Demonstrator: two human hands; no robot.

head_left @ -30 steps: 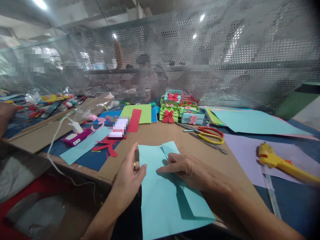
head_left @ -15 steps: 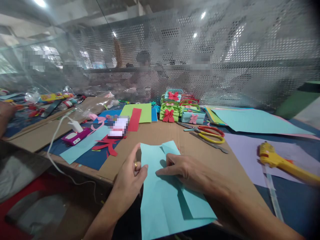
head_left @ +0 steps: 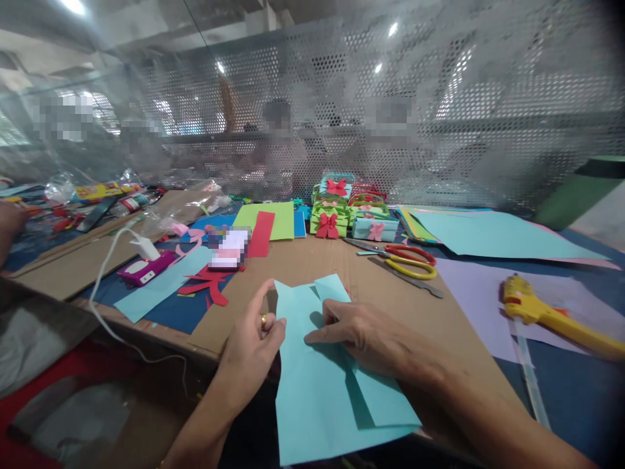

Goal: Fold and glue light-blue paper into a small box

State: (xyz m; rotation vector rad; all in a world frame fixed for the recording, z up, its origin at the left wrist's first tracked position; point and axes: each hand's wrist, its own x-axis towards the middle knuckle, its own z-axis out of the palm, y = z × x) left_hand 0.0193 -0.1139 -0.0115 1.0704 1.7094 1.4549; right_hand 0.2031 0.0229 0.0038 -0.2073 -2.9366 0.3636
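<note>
A sheet of light blue paper (head_left: 303,404) with creases and a folded flap on its right side is held up at the table's front edge. My left hand (head_left: 254,339), with a gold ring on one finger, is at the sheet's left edge. Its index finger touches the top left corner and the thumb lies by the edge. My right hand (head_left: 359,332) grips the sheet from the right, over the flap. One finger points across the paper's middle, and the other fingers are curled, their tips partly hidden.
Cardboard (head_left: 303,280) covers the table's middle. Scissors (head_left: 410,260) lie beyond my right hand, a yellow glue gun (head_left: 525,299) farther right. Small paper bags (head_left: 329,221) with bows stand at the back. Left are a phone (head_left: 229,249), red scraps (head_left: 209,286) and a purple power adapter (head_left: 146,268).
My left thumb has drawn back slightly to the left, off the paper's face. My right hand keeps its place on the sheet. The view has shifted a little.
</note>
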